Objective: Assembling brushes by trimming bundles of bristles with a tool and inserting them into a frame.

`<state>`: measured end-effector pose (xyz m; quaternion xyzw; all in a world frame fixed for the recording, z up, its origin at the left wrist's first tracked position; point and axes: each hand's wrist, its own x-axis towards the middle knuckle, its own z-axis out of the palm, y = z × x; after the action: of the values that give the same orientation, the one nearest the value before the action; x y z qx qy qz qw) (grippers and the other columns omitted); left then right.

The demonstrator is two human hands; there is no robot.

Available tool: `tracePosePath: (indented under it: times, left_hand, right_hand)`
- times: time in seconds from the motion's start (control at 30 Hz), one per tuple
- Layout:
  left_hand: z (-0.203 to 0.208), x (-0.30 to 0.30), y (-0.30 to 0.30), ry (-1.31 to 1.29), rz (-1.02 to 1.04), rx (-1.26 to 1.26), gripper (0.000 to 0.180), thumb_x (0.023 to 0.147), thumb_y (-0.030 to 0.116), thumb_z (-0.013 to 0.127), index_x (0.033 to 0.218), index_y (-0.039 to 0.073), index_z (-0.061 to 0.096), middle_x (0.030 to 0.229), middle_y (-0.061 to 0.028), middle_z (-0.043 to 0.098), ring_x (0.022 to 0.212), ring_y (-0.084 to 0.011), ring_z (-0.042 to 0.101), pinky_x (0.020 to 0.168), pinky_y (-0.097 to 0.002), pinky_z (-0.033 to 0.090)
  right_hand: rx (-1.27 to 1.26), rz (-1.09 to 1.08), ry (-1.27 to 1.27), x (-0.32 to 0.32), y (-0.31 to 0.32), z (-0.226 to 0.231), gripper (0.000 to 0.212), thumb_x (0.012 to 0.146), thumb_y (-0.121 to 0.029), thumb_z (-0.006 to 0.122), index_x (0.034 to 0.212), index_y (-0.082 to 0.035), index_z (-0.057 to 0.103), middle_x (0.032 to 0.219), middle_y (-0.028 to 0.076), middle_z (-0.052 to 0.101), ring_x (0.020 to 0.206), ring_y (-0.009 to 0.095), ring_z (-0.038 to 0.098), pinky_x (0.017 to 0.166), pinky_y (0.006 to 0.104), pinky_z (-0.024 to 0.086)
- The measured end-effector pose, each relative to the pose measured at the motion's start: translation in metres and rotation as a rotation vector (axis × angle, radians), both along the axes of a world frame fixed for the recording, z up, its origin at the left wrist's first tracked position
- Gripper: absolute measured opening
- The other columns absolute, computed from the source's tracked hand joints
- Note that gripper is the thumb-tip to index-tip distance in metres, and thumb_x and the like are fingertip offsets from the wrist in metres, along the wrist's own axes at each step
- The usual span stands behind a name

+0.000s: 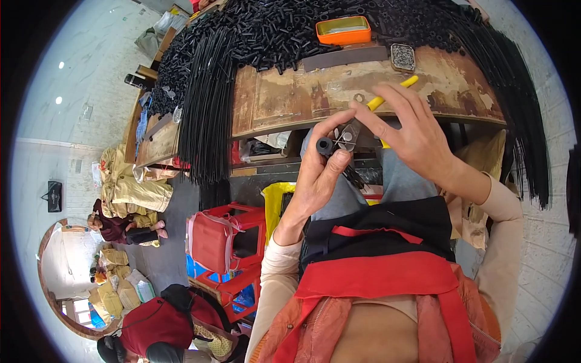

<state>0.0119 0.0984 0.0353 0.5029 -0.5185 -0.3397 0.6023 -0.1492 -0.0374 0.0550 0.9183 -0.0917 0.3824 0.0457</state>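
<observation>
My left hand (318, 172) is closed round a short black tube (325, 146), its hollow end facing up between thumb and forefinger. Thin metal pieces beside it cross near the grey metal jaws of a pair of yellow-handled pliers (393, 92). My right hand (414, 130) spans these pliers from above, fingers stretched and slightly blurred, the handles spread wide apart. One handle sticks out past the fingers; only a bit of the other shows under the palm. Thin dark rods (354, 177) hang below my left hand, over my lap. The exact contact at the jaws is hard to make out.
On the worn wooden table (278, 100) lie a heap of black tubes (272, 36), an orange tin (343, 37), a clear box of small metal parts (402, 57) and bundles of long black rods (209, 109). Red stools (212, 242) stand at left, near other people.
</observation>
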Motion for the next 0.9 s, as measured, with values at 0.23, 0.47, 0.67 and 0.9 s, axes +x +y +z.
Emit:
tracePosePath:
  times: [0.23, 0.47, 0.67, 0.9]
  left_hand:
    - [0.001, 0.002, 0.005, 0.103, -0.097, 0.012, 0.046, 0.099, 0.024, 0.056, 0.139, 0.004, 0.045, 0.126, -0.0047, 0.052, 0.105, -0.0116, 0.048, 0.091, -0.0249, 0.040]
    - [-0.004, 0.006, 0.003, -0.010, -0.116, 0.071, 0.058, 0.094, 0.040, 0.063, 0.133, 0.001, 0.050, 0.087, 0.0013, 0.049, 0.070, -0.0060, 0.043, 0.063, -0.0198, 0.035]
    - [0.000, 0.006, 0.012, -0.090, -0.265, -0.046, 0.052, 0.087, 0.038, 0.072, 0.123, 0.001, 0.060, 0.107, -0.0016, 0.062, 0.084, -0.0080, 0.050, 0.071, -0.0218, 0.041]
    - [0.001, 0.003, 0.003, 0.095, -0.211, 0.121, 0.045, 0.090, 0.026, 0.068, 0.129, 0.003, 0.058, 0.092, -0.0005, 0.057, 0.079, -0.0080, 0.049, 0.070, -0.0220, 0.041]
  right_hand:
    - [0.163, 0.003, 0.051, -0.007, 0.008, -0.018, 0.059, 0.074, -0.001, 0.066, 0.132, -0.012, 0.058, 0.104, 0.012, 0.054, 0.096, 0.031, 0.055, 0.078, 0.0408, 0.047]
    - [0.241, 0.185, 0.277, -0.031, -0.010, 0.013, 0.047, 0.076, -0.009, 0.071, 0.121, -0.010, 0.060, 0.082, 0.010, 0.059, 0.073, 0.029, 0.061, 0.063, 0.0386, 0.046]
    - [2.021, 0.558, 1.069, -0.041, 0.002, 0.044, 0.042, 0.083, -0.025, 0.074, 0.110, -0.003, 0.049, 0.060, 0.011, 0.055, 0.052, 0.027, 0.061, 0.047, 0.0350, 0.045]
    - [0.610, 0.209, 0.271, -0.063, 0.016, 0.021, 0.041, 0.083, -0.016, 0.070, 0.115, -0.001, 0.049, 0.094, 0.016, 0.057, 0.078, 0.032, 0.062, 0.065, 0.0373, 0.049]
